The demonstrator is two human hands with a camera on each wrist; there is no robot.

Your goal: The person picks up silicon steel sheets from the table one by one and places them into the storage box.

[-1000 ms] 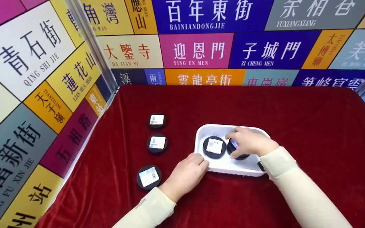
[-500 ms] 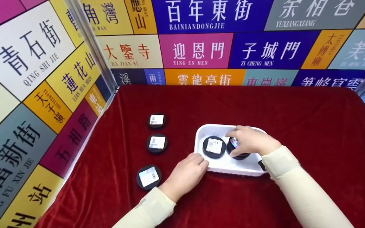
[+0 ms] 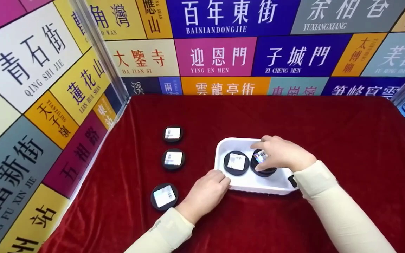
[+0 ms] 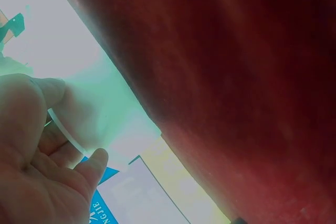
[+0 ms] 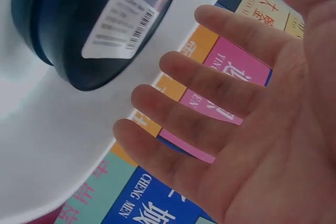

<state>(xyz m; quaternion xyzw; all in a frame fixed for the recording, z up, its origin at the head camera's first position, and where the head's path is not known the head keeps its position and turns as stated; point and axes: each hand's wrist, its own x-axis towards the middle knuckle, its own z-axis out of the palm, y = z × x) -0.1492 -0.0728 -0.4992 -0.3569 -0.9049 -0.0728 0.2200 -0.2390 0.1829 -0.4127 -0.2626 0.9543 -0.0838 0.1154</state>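
Observation:
A white plastic bin (image 3: pixel 258 184) stands on the cloth. My left hand (image 3: pixel 207 191) grips its near-left corner; in the left wrist view, thumb and fingers (image 4: pixel 89 169) lie on either side of the rim. Inside the bin, a flat round black case (image 3: pixel 236 163) with a white label sits at left. Beside it is a stack of black round cases (image 3: pixel 264 170), two layers showing in the right wrist view, the top one (image 5: pixel 84 30) bearing a barcode label. Over that stack hovers my right hand (image 3: pixel 283 153), its fingers spread and apart from the cases in the right wrist view.
Left of the bin, three more labelled black round cases (image 3: pixel 173 134) lie in a column on the red velvet cloth (image 3: pixel 258 221). Walls with colourful street-name panels (image 3: pixel 216 56) stand behind and at the sides. A black clip-like part (image 3: pixel 292 181) shows at the bin's right end.
My right hand has lifted slightly up and to the right, its fingers opening away from the stacked cases. The left hand keeps its grip on the bin; the view has shifted slightly.

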